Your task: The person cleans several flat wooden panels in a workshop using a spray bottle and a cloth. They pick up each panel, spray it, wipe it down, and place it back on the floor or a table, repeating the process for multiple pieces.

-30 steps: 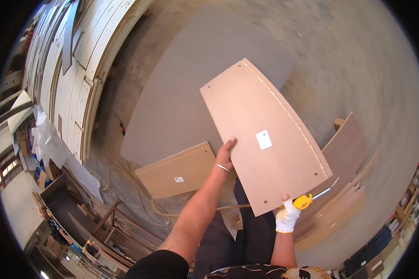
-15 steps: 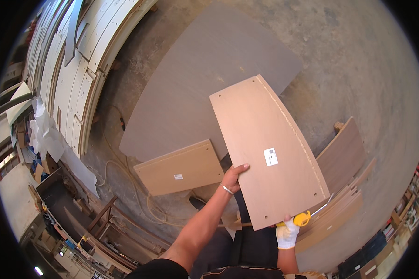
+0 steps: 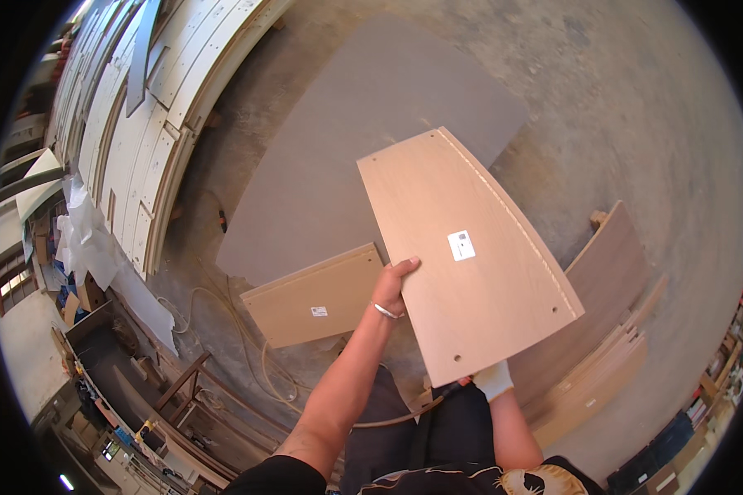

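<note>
My left hand (image 3: 391, 285) is closed on the left edge of a wood-grain panel (image 3: 479, 297), thumb on its face. The panel is held up and tilted, with a white label (image 3: 461, 245), corner holes and a grooved strip along its curved right edge. At the panel's lower edge is my right hand (image 3: 494, 380) in a white glove, its fingers mostly hidden behind the board. A hose (image 3: 398, 420) runs to this hand; the yellow air blow gun it holds is now hidden by the panel.
A smaller panel (image 3: 326, 304) leans at left beside a large grey-brown sheet (image 3: 330, 157) on the floor. Several panels (image 3: 594, 355) stand at right. White boards (image 3: 132, 157) are stacked far left. The hose coils (image 3: 260, 367) over the floor near a wooden frame (image 3: 191, 381).
The panel has shifted slightly up and left with my left hand. My right hand has moved left and up, taking the yellow blow gun out of sight behind the panel.
</note>
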{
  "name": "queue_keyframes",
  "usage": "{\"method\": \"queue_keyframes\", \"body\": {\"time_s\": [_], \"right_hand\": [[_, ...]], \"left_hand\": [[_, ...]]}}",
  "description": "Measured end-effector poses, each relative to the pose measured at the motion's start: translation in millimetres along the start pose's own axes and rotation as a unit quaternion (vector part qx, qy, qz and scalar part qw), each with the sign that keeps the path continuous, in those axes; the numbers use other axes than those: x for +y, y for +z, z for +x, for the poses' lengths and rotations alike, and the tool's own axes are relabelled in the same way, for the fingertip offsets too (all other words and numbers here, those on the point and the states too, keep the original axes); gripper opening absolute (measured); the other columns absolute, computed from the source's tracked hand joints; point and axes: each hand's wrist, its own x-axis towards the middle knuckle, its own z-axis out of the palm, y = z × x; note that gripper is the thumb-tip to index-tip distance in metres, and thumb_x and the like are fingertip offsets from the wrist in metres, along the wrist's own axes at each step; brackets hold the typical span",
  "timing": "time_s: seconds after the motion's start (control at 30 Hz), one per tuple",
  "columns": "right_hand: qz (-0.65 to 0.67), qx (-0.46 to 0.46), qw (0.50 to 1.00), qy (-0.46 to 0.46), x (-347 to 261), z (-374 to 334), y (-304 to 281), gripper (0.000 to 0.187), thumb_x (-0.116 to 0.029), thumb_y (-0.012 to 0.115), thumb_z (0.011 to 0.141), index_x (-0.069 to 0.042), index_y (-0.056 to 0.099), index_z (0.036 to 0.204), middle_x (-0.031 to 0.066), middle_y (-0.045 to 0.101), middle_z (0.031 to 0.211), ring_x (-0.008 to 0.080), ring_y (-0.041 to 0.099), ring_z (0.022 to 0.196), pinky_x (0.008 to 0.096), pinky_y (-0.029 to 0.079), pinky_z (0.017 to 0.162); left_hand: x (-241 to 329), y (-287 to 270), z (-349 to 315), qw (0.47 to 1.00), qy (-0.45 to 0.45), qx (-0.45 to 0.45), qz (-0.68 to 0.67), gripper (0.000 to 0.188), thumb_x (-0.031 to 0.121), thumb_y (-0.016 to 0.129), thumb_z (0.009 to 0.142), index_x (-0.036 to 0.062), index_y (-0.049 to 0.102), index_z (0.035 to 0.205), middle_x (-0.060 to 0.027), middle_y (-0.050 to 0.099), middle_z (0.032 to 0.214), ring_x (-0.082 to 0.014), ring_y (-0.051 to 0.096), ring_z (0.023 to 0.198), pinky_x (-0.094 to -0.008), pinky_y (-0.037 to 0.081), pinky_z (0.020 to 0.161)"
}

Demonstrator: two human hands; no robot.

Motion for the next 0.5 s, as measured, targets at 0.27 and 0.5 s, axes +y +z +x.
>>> {"method": "queue_keyframes", "body": {"time_s": [0.27,0.5], "right_hand": [[0.123,0.232,0.965,-0.023,60.5,76.5,44.8,0.038,-0.036,0.040,0.106,-0.006,0.055,0.125,0.0134,0.064,0.115,0.0288,0.064,0.099,0.0421,0.053,0.072],[0.182,0.265,0.943,-0.090,-2.4,87.0,55.3,0.033,-0.034,0.043,0.105,-0.007,0.059,0.115,0.0128,0.065,0.104,0.0265,0.066,0.089,0.0397,0.049,0.057]], "left_hand": [[11.3,-26.8,-76.5,0.988,0.000,-0.042,-0.150,0.044,0.025,0.060,0.097,-0.0053,0.057,0.128,-0.0186,0.070,0.116,-0.0285,0.072,0.098,-0.0385,0.061,0.086],[21.1,-57.8,-73.9,0.992,0.106,0.008,-0.061,0.047,0.023,0.063,0.095,-0.0068,0.054,0.130,-0.0196,0.069,0.117,-0.0293,0.071,0.100,-0.0413,0.060,0.088]]}}
